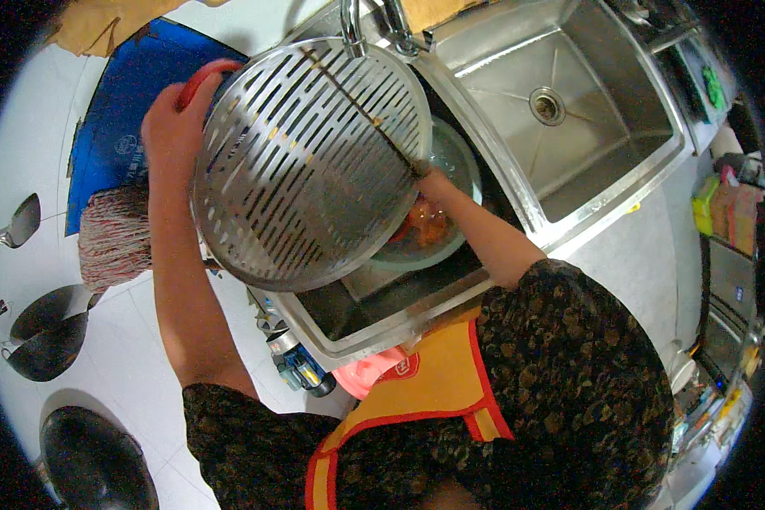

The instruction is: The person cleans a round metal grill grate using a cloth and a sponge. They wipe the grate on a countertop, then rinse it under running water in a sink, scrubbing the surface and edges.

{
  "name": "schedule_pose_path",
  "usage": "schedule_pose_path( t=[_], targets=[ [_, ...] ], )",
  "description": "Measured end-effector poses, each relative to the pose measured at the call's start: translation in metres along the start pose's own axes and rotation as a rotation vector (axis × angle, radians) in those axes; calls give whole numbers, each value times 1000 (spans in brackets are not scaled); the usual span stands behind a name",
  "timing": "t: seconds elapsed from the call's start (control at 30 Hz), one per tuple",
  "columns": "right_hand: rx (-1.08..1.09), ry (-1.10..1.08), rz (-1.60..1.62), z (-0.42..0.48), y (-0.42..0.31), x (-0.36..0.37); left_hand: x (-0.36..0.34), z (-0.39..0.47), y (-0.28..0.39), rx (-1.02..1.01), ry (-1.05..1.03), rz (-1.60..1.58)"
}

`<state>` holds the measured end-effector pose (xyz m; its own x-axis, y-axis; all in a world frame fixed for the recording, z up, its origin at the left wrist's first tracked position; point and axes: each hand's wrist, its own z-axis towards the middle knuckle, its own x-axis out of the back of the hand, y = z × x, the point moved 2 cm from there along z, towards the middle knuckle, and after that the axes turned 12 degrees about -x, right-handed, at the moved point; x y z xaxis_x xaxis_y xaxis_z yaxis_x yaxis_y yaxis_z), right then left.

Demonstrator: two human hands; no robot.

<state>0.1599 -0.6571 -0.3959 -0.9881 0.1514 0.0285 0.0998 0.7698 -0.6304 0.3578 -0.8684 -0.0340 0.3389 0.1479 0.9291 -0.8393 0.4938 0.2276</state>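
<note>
A wide round metal steamer pan (331, 197) with rows of slots is tilted over the left sink basin (350, 331). My left hand (177, 121) grips its red handle (207, 80) at the upper left. At the pan's right side, my right hand (435, 185) is closed around one end of a thin dark stick-like tool (357, 102), which lies across the slotted face. Small yellowish bits show along the slots. Partly hidden beneath the pan, a pale translucent bowl (462, 150) holds what looks like water and something orange-red (430, 226).
A chrome faucet (355, 38) hangs over the pan's top edge. To the right is a second steel basin (535, 108). A string mop head (115, 239) stands beside a blue panel (111, 127). Dark woks (95, 459) (51, 338) sit at the left. Below the sink is a pink container (363, 376).
</note>
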Motion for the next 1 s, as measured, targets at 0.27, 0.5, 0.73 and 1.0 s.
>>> schedule_pose_path(
  t=[0.27, 0.5, 0.73, 1.0],
  targets=[
    [289, 189, -699, -54, 18, -14, 40, -120, -11, 184, 358, -31],
    [413, 96, -1177, 21, 76, -3, 24, -140, 6, 57, 378, -193],
    [575, 18, -1375, -34, 60, -11, 32, -130, 8, 188, 209, -141],
    [65, -53, -1240, -38, 51, -12, 43, -122, 25, 93, 57, 52]
  ],
)
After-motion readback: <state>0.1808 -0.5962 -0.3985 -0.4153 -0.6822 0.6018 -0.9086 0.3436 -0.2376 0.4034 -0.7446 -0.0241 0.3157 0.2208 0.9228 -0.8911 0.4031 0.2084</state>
